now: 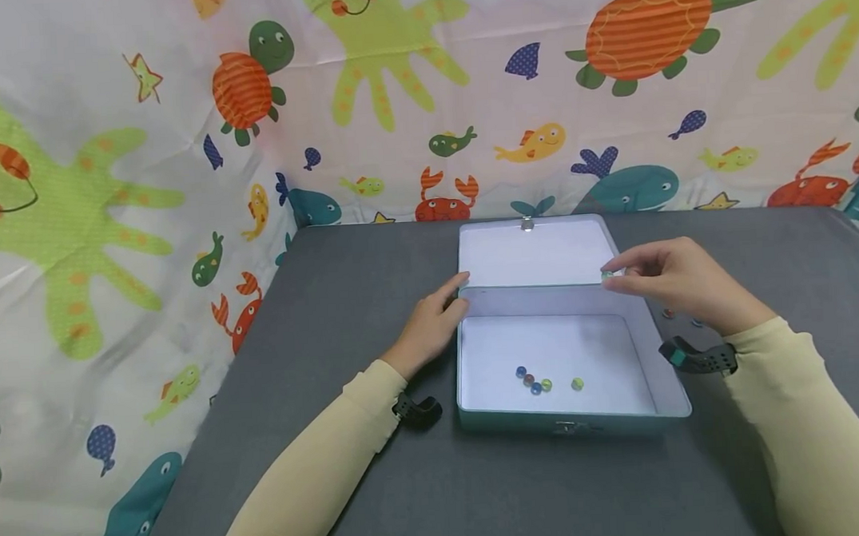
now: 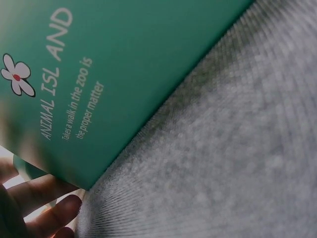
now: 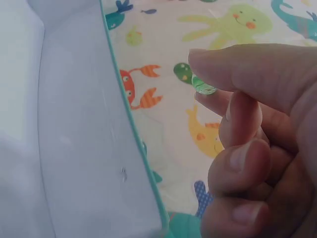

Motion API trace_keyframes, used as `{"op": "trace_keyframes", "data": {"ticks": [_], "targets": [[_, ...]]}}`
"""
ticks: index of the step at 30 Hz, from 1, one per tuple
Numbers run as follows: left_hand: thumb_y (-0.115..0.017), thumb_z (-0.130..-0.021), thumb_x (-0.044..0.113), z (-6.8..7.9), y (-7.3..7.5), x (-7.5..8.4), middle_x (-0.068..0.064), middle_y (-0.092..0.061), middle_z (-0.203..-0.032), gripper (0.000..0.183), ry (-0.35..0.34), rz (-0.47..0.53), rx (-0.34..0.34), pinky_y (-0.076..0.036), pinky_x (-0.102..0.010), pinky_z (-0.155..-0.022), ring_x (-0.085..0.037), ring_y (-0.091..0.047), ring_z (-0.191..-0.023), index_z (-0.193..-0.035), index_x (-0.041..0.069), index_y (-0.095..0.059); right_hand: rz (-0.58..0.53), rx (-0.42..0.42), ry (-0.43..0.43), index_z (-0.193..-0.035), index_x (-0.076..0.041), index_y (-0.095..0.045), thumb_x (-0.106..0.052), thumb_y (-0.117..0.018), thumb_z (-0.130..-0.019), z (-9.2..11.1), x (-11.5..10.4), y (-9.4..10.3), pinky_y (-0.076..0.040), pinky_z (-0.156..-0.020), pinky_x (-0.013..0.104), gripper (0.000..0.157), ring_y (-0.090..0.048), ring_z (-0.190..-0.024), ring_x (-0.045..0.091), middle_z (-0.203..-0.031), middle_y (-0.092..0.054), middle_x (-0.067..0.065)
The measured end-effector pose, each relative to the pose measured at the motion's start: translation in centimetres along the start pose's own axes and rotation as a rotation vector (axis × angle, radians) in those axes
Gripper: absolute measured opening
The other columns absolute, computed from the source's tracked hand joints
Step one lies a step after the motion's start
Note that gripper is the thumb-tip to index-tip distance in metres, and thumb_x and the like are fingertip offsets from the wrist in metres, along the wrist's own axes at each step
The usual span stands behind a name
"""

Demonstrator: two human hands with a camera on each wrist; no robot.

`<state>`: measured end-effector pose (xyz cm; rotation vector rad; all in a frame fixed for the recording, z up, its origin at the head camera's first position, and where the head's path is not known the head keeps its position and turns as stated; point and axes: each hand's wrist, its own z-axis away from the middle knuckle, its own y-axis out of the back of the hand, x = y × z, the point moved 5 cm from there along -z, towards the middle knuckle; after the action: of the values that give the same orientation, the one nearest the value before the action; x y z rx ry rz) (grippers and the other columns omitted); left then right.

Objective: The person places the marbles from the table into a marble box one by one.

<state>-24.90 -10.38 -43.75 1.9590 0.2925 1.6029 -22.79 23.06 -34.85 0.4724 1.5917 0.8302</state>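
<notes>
A hinged box (image 1: 472, 418), green outside and white inside, stands on the table with its lid (image 1: 537, 251) tipped back. Several marbles (image 1: 536, 389), blue, brown and yellow-green, lie on the box's floor. My right hand (image 1: 678, 281) pinches a clear green marble (image 3: 203, 85) between thumb and index finger, above the box's back right corner. At the back left corner my left hand (image 1: 428, 328) touches the box beside the hinge, fingers extended. The left wrist view shows its fingers (image 2: 54, 215) around the green box corner; some of them are out of sight.
A reddish marble (image 1: 667, 313) and a bluish marble (image 1: 697, 322) lie on the grey table (image 1: 345, 304) right of the box, partly beneath my right wrist. Behind the table hangs a curtain (image 1: 396, 157) printed with sea animals. A metal clasp (image 1: 569, 427) sits on the box front.
</notes>
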Motion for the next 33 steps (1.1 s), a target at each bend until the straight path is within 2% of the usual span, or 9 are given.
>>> {"op": "trace_keyframes", "data": {"ticks": [4,9,13,18,21,24,28,33], "targets": [[-0.041,-0.1,0.04,0.0,0.0,-0.1,0.006,-0.028,-0.061,0.064,0.005,-0.002,0.001,-0.035,-0.037,-0.064,-0.013,-0.025,-0.055,-0.162,0.024,-0.044,-0.01,0.0,0.005,-0.121,-0.009,-0.078,-0.038,-0.08,-0.094,-0.6,-1.1,-0.6,-0.041,-0.045,0.033,0.04,-0.049,-0.062,0.023,-0.078,-0.055,0.008],[-0.04,-0.1,0.041,-0.2,-0.1,-0.3,0.004,-0.03,-0.062,0.063,0.004,-0.004,0.001,-0.036,-0.037,-0.066,-0.014,-0.026,-0.056,-0.162,0.027,-0.045,-0.021,0.001,0.055,-0.118,-0.008,-0.08,-0.033,-0.082,-0.093,-1.6,-2.2,-1.6,-0.038,-0.054,0.031,0.036,-0.051,-0.071,0.021,-0.079,-0.056,0.007],[-0.04,-0.1,0.041,-0.4,-0.3,-0.6,0.003,-0.033,-0.066,0.064,0.006,-0.022,-0.004,-0.041,-0.038,-0.077,-0.014,-0.029,-0.06,-0.162,0.028,-0.044,-0.018,-0.025,0.078,-0.116,-0.009,-0.081,-0.033,-0.082,-0.092,-2.2,-2.8,-2.6,-0.039,-0.059,0.03,0.033,-0.052,-0.078,0.02,-0.078,-0.057,0.005],[-0.041,-0.099,0.042,-0.5,-0.3,-0.8,0.003,-0.035,-0.067,0.064,0.01,-0.023,-0.003,-0.042,-0.04,-0.09,-0.016,-0.032,-0.063,-0.162,0.029,-0.044,-0.019,-0.077,0.085,-0.114,-0.011,-0.082,-0.03,-0.083,-0.092,-3.1,-3.8,-4.1,-0.039,-0.06,0.031,0.029,-0.052,-0.077,0.022,-0.076,-0.057,0.004],[-0.04,-0.099,0.043,-0.5,-0.3,-0.8,0.005,-0.032,-0.062,0.064,0.005,-0.023,-0.005,-0.043,-0.039,-0.081,-0.014,-0.028,-0.059,-0.162,0.029,-0.044,-0.013,-0.101,0.101,-0.111,-0.012,-0.082,-0.025,-0.083,-0.091,-3.6,-4.4,-5.0,-0.04,-0.061,0.03,0.024,-0.052,-0.075,0.022,-0.075,-0.058,0.004],[-0.04,-0.1,0.042,-0.5,-0.4,-0.8,0.006,-0.028,-0.06,0.064,0.001,-0.018,-0.009,-0.038,-0.038,-0.07,-0.013,-0.025,-0.056,-0.162,0.028,-0.044,-0.01,-0.121,0.123,-0.11,-0.01,-0.082,-0.021,-0.083,-0.09,-4.0,-5.2,-5.8,-0.041,-0.061,0.029,0.022,-0.052,-0.074,0.021,-0.074,-0.059,0.003],[-0.041,-0.1,0.041,-0.3,-0.3,-0.7,0.007,-0.028,-0.06,0.063,0.003,-0.005,-0.013,-0.037,-0.036,-0.068,-0.012,-0.025,-0.056,-0.162,0.027,-0.043,-0.024,-0.152,0.138,-0.109,-0.007,-0.082,-0.02,-0.084,-0.09,-4.4,-6.0,-6.8,-0.039,-0.06,0.029,0.024,-0.051,-0.07,0.019,-0.071,-0.057,0.001],[-0.041,-0.101,0.04,-0.2,0.1,-0.5,0.007,-0.026,-0.06,0.063,0.003,0.0,-0.01,-0.034,-0.037,-0.065,-0.012,-0.023,-0.056,-0.162,0.027,-0.044,-0.017,-0.189,0.117,-0.111,-0.006,-0.082,-0.022,-0.084,-0.09,-4.7,-5.8,-7.9,-0.038,-0.058,0.03,0.027,-0.05,-0.068,0.019,-0.07,-0.056,0.0]]}}
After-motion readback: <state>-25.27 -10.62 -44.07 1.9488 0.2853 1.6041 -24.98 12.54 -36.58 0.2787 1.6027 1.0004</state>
